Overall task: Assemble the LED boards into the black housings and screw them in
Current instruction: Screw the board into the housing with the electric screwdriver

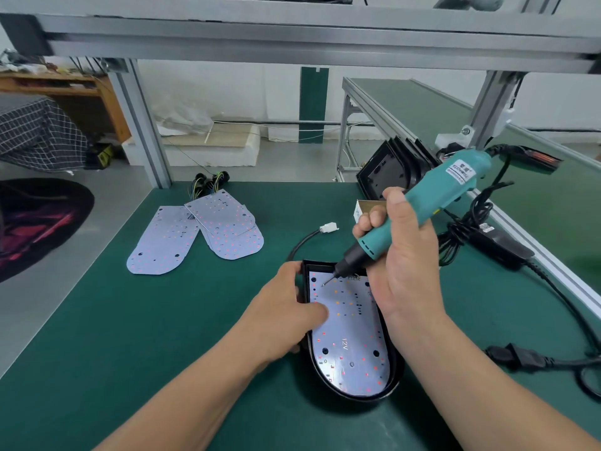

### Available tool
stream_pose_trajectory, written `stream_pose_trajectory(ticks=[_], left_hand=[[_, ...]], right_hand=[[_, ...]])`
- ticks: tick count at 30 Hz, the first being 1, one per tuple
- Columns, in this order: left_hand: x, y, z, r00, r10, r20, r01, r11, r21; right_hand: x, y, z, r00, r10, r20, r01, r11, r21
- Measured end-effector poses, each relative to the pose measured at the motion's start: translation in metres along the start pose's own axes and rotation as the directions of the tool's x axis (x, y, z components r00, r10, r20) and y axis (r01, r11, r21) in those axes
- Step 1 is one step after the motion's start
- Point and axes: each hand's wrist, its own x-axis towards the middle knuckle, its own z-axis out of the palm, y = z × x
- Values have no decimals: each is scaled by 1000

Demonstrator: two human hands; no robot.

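Head view showed spare LED boards [195, 232] fanned out on the green mat [130, 320] at the left. Nearer the middle, the left hand [286, 307] gripped the left rim of the black housing [396, 366], thumb pressing the LED board [351, 336] seated inside. Rightward, the right hand [400, 255] was wrapped round a teal electric screwdriver [422, 206], its bit touching the board's top-left corner.

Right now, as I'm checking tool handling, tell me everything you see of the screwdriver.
The screwdriver is an electric one: teal plastic body, white label near the rear, black nose, thin metal bit. A black cord leaves its rear. It tilts, bit down and left, tip on the far left corner of the board. The right hand grips its lower body.
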Motion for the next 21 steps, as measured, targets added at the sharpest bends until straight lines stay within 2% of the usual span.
stream_pose_trajectory(ticks=[8, 21], left_hand=[[-3, 5, 2, 1000, 2, -1, -2, 1000, 11], [-2, 6, 3, 1000, -1, -15, 1, 1000, 8]], right_hand=[[0, 6, 3, 999, -35, 41, 36, 999, -23], [-5, 9, 8, 977, -67, 203, 85, 993, -83]])
